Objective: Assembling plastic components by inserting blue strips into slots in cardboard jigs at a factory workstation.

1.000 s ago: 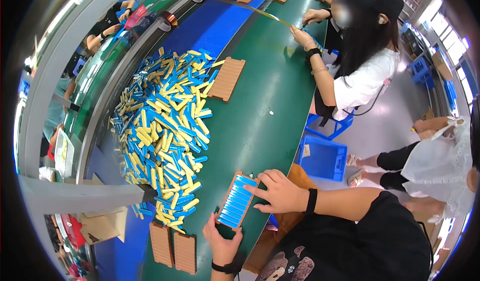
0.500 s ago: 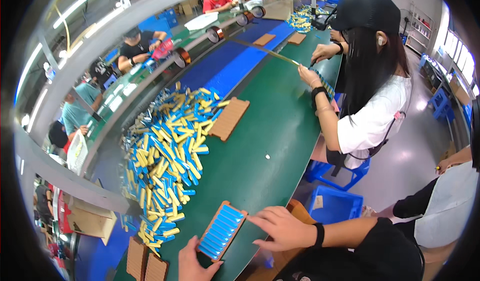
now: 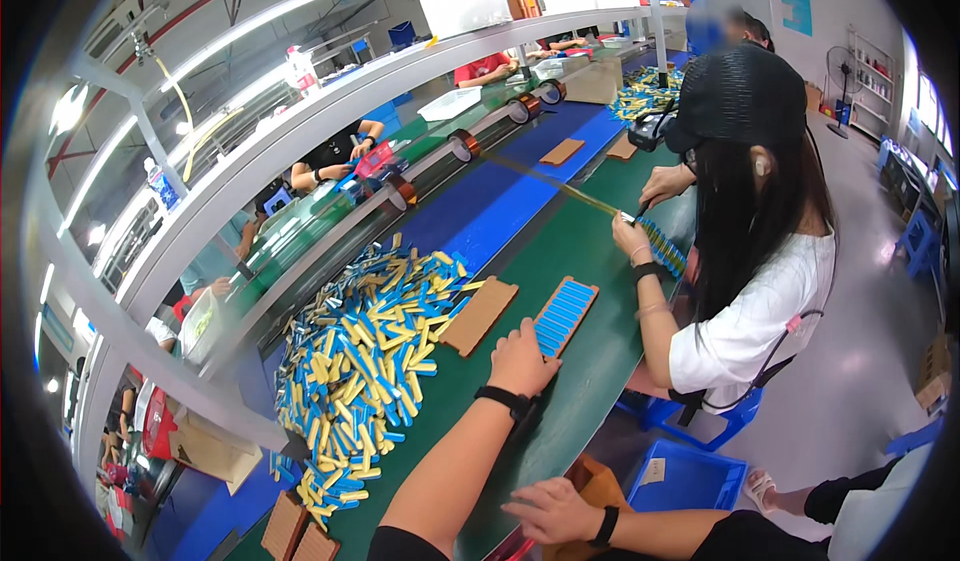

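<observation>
My left hand (image 3: 522,363) reaches out over the green work surface (image 3: 440,456), its fingers gripping the near end of a brown slotted tray (image 3: 592,297). A row of narrow blue pieces (image 3: 566,316) lies in that tray. Near the bench's front edge, my right hand (image 3: 552,511) holds nothing, with its fingers apart. Left of the trays spreads a heap of slim blue-and-yellow pieces (image 3: 365,361). A second brown tray (image 3: 480,316), with no pieces on it, lies between the heap and the filled tray.
Across the bench corner, a person in a black cap (image 3: 745,101) handles a strip of tape (image 3: 560,189) and a row of blue pieces. More brown trays (image 3: 285,526) lie at the near left. A blue crate (image 3: 688,476) stands below the bench edge. A metal frame (image 3: 300,101) spans overhead.
The filled tray has moved forward along the bench with my left hand. My right hand has let go of the tray's side and drawn back to the bench edge. The view has shifted.
</observation>
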`<state>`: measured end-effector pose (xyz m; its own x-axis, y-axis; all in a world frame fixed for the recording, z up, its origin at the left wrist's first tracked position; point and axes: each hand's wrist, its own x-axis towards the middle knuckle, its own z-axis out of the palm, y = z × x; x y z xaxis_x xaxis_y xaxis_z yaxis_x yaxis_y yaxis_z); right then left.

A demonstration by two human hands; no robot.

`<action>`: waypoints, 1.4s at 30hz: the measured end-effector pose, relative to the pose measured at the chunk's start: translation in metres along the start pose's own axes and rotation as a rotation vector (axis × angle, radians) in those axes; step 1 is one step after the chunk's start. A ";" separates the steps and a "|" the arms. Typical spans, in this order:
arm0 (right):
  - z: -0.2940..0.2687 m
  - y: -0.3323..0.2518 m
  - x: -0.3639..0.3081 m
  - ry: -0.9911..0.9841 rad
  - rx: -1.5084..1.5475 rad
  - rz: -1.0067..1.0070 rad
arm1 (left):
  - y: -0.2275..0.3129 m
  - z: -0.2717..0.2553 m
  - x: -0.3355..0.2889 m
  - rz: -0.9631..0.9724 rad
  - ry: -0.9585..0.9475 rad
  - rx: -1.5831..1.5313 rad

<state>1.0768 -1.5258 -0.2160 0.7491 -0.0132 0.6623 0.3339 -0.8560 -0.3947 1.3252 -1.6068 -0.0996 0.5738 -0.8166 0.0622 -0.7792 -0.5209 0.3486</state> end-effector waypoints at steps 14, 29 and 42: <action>-0.002 0.014 -0.003 0.030 0.014 -0.069 | -0.096 -0.035 0.035 -0.209 0.065 0.137; -0.014 -0.004 0.009 0.017 0.008 0.019 | -0.106 -0.044 -0.148 -0.208 0.038 0.149; -0.040 0.228 0.189 -0.021 -0.447 1.003 | -0.116 -0.059 -0.289 -0.247 0.077 0.015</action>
<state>1.2722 -1.7444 -0.1553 0.5753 -0.8028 0.1566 -0.6668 -0.5712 -0.4786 1.2643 -1.2956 -0.1033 0.7641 -0.6433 0.0484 -0.6166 -0.7061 0.3482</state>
